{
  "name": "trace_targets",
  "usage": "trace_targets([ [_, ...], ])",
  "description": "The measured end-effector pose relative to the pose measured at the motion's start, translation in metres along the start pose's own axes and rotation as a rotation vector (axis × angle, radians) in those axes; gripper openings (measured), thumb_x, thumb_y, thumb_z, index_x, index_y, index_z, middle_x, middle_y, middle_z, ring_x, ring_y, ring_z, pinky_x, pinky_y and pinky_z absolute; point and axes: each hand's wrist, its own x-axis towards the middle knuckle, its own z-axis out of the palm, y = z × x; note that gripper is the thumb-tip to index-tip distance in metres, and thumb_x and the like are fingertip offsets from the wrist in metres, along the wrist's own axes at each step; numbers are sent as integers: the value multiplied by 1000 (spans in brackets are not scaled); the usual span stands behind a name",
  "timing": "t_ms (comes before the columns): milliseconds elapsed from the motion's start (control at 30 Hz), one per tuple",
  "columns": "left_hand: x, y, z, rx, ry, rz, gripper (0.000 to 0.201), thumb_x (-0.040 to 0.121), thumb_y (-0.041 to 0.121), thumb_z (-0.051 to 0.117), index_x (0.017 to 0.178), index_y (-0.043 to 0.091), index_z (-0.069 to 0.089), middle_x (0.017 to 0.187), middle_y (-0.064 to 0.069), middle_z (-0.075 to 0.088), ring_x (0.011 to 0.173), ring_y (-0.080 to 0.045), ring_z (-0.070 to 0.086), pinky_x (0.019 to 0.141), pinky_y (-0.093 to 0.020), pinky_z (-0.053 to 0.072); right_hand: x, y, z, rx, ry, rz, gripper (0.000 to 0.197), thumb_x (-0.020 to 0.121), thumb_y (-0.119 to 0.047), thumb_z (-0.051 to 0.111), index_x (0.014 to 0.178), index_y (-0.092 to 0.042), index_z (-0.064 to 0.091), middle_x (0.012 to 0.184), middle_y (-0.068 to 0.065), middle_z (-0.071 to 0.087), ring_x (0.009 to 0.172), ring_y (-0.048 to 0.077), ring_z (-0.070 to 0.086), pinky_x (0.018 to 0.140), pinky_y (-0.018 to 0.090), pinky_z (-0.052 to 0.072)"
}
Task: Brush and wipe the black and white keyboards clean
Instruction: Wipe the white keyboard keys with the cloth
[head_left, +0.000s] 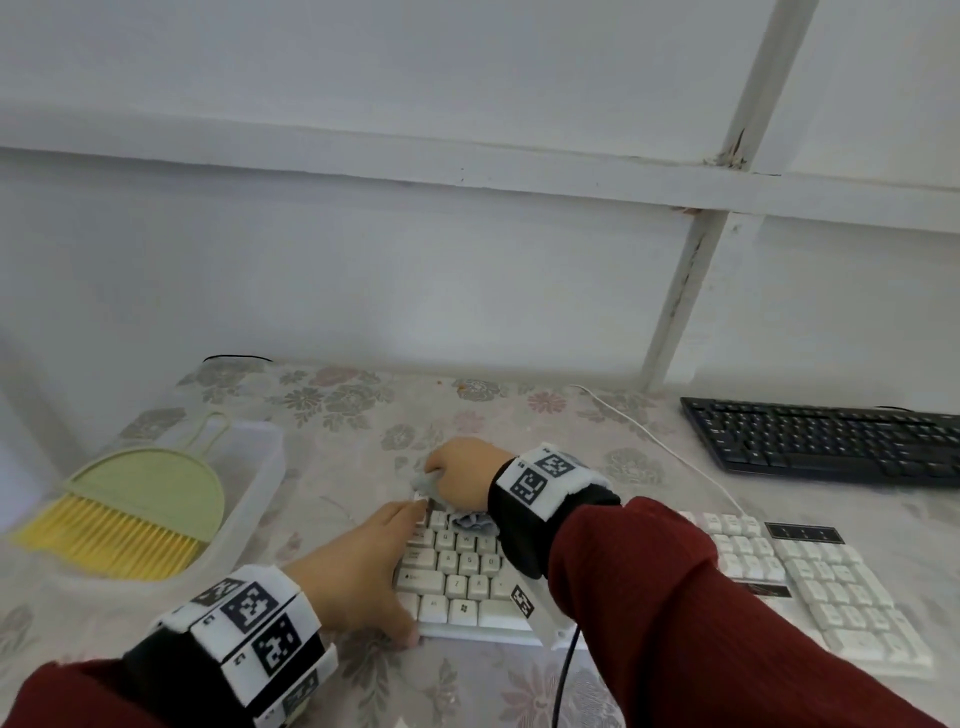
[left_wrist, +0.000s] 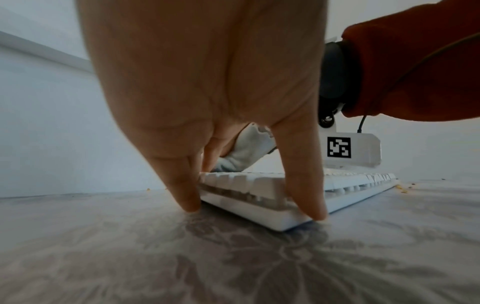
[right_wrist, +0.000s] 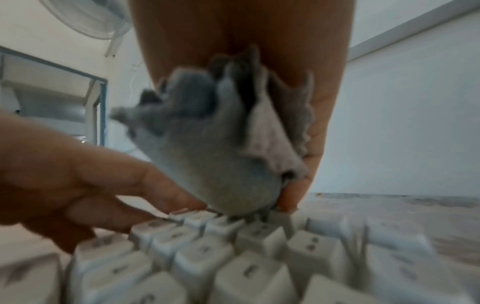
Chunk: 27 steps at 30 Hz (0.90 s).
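Note:
The white keyboard (head_left: 779, 587) lies on the flowered tablecloth in front of me. My left hand (head_left: 374, 566) rests with straight fingers on its left end, the thumb at the front corner. In the left wrist view its fingertips (left_wrist: 191, 203) touch the table at the keyboard (left_wrist: 350, 189) edge. My right hand (head_left: 460, 475) grips a bunched grey cloth (head_left: 428, 486) and presses it on the top-left keys. The right wrist view shows the cloth (right_wrist: 207, 144) on the keys (right_wrist: 233, 257), beside my left hand (right_wrist: 78, 174). The black keyboard (head_left: 831, 441) lies at the far right.
A green dustpan (head_left: 150, 493) and a yellow brush (head_left: 109, 540) lie in a translucent plastic tub (head_left: 265, 467) at the left. The white keyboard's cable (head_left: 649, 441) runs back toward the wall. Crumbs (left_wrist: 402, 188) lie on the cloth by the keyboard.

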Motion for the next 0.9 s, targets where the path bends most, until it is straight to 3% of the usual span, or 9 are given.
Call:
trace_targets([
  [133,0,0,0,31,30,7,117,63,35,81,149,23,3,147,9,25,128,-7,33,105,-18,28,2,-4,6,-103,-29,-1,35,101,-18,35,97,7,60,95,18,58,82,28,52,77,35,38],
  [267,0,-1,1,73,32,0,118,63,40,81,150,21,4,151,7,23,134,-10,28,110,-21,23,17,11,15,-153,-3,38,41,103,-22,31,64,-12,40,68,3,41,62,17,35,67,28,30],
  [333,0,-2,0,80,37,-2,117,62,41,82,150,20,7,151,7,25,135,-10,29,111,-23,23,23,20,20,-148,-37,87,32,102,-21,34,84,-5,56,87,16,55,77,20,40,65,24,30],
  [433,1,-3,-1,73,44,-9,117,60,41,83,149,21,10,149,9,29,134,-9,31,111,-23,26,12,33,13,-203,-14,110,32,97,-16,44,123,0,53,121,19,55,94,23,45,82,32,39],
  [567,2,-6,-1,68,42,-13,118,55,45,84,148,24,13,144,10,37,128,-8,38,108,-25,32,-5,65,10,-275,-16,178,47,99,-39,40,129,-4,50,133,17,51,107,30,51,97,39,38],
  [633,3,-7,-1,67,41,-11,118,55,45,84,148,24,14,142,11,39,126,-8,40,106,-24,33,-15,81,8,-250,-25,239,48,99,-42,34,110,-1,58,115,22,57,105,32,53,98,40,37],
  [700,3,-7,-2,70,37,-9,117,56,44,84,147,23,15,141,10,40,126,-8,40,106,-24,33,-35,88,0,-265,-50,253,40,101,-31,34,72,-9,49,76,7,51,74,23,47,80,32,39],
  [767,3,-7,-1,72,32,-11,116,56,45,84,147,24,15,140,11,41,125,-8,41,105,-23,34,-52,98,-8,-265,-58,247,36,101,-23,32,70,-13,46,76,1,48,66,15,36,71,28,37],
  [900,3,-7,-1,73,28,-15,117,57,45,83,148,23,14,139,10,42,124,-8,42,103,-21,34,-69,129,-10,-332,-44,276,38,100,-20,34,62,-21,33,68,-8,36,83,16,40,74,25,28],
])
